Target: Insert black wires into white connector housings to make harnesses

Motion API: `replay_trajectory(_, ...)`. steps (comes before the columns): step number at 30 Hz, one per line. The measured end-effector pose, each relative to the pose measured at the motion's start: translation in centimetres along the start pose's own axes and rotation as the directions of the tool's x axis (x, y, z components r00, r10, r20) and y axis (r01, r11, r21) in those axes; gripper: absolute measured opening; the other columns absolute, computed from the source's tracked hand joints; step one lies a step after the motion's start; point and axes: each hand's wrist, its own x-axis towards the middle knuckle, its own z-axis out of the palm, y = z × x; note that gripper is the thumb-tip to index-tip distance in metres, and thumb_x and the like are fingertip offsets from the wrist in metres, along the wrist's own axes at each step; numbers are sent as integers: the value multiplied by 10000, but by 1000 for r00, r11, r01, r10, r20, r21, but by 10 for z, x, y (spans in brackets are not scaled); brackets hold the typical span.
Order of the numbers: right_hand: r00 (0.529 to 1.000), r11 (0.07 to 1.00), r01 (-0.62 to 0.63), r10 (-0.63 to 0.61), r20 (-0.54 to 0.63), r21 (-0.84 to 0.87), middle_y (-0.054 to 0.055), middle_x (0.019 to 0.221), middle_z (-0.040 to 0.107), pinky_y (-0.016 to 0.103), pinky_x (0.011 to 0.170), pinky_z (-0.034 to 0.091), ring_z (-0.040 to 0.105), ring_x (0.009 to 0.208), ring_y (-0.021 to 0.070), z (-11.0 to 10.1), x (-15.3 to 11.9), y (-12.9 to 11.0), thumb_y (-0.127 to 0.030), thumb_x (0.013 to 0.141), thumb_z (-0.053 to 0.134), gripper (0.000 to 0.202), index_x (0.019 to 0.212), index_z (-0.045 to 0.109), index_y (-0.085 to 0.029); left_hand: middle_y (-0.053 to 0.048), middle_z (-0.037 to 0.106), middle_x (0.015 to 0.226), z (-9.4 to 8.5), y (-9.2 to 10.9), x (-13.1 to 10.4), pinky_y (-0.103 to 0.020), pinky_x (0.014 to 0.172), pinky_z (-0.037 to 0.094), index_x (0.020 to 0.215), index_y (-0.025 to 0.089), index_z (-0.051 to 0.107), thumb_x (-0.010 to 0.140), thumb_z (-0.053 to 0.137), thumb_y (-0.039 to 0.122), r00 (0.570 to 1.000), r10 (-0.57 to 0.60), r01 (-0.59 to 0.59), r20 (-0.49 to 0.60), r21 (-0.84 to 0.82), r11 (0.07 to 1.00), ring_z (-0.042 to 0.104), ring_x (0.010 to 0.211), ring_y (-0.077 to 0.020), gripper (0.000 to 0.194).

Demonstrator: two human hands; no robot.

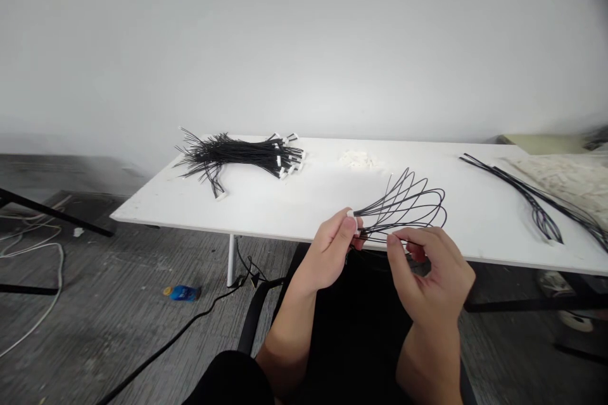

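Note:
My left hand [332, 250] is closed on a white connector [352, 215] at the table's front edge. Thin black wires [418, 193] run from the connector and loop out to the right above the tabletop. Just right of it, my right hand [430, 266] pinches the end of one black wire between thumb and forefinger. At the back left lies a large bundle of black wires [237, 152] with white connectors at its right end. Small white pieces [357, 159] are heaped near the table's back edge.
More black wires [527, 193] lie on the white table [190, 212] at the right, beside a pile of white parts [570, 177]. A blue bottle [183, 293] and cables are on the floor at the left. A wall stands behind the table.

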Motion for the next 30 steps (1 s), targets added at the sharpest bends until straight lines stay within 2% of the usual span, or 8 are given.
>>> replay_trajectory(3, 999, 999, 38, -38, -8, 22, -2, 746, 605, 239, 571, 427, 506, 648, 91, 1, 0, 0, -35, 781, 650, 163, 864, 604, -168, 6, 488, 698, 0, -1, 0, -233, 608, 346, 812, 164, 525, 978, 367, 465, 1000, -11, 11, -8, 41, 999, 455, 659, -96, 379)
replay_trajectory(7, 999, 990, -4, -2, 41, 138, -9, 714, 579, 252, 571, 429, 497, 636, 100, 0, 0, -1, -47, 797, 626, 140, 833, 588, -176, 9, 491, 695, 0, -2, 0, -236, 622, 346, 790, 170, 504, 981, 368, 454, 1000, -18, 17, 6, 73, 997, 448, 659, -93, 367)
replay_trajectory(12, 998, 996, 41, -45, 48, 74, 6, 761, 617, 265, 615, 468, 548, 680, 112, 0, 0, -2, -36, 787, 643, 174, 879, 610, -180, 6, 494, 718, -1, -4, 0, -228, 606, 344, 785, 172, 498, 977, 371, 460, 999, -35, 35, 4, 70, 997, 462, 671, -92, 369)
replay_trajectory(17, 990, 989, 132, -134, 37, 60, 25, 858, 665, 324, 700, 514, 618, 779, 157, 5, -3, 3, -25, 739, 714, 300, 962, 657, -216, 6, 489, 714, 0, -4, 0, -205, 557, 340, 811, 168, 515, 961, 396, 482, 996, -75, 75, 53, -11, 997, 478, 657, -86, 369)
replay_trajectory(24, 984, 988, 152, -152, 91, 10, 31, 866, 648, 343, 718, 484, 596, 790, 161, 7, -2, 6, -63, 791, 681, 211, 937, 631, -207, 6, 502, 726, 2, -4, 0, -168, 500, 336, 857, 163, 540, 934, 424, 529, 987, -140, 148, 80, -109, 983, 492, 623, -71, 392)
replay_trajectory(30, 981, 989, 148, -145, 129, -13, 25, 862, 647, 368, 742, 475, 580, 802, 166, 10, -2, 3, -78, 800, 678, 181, 925, 635, -202, 10, 518, 722, 2, -5, 0, -140, 483, 354, 862, 160, 554, 901, 466, 568, 977, -207, 213, 51, -170, 962, 524, 610, -60, 418)
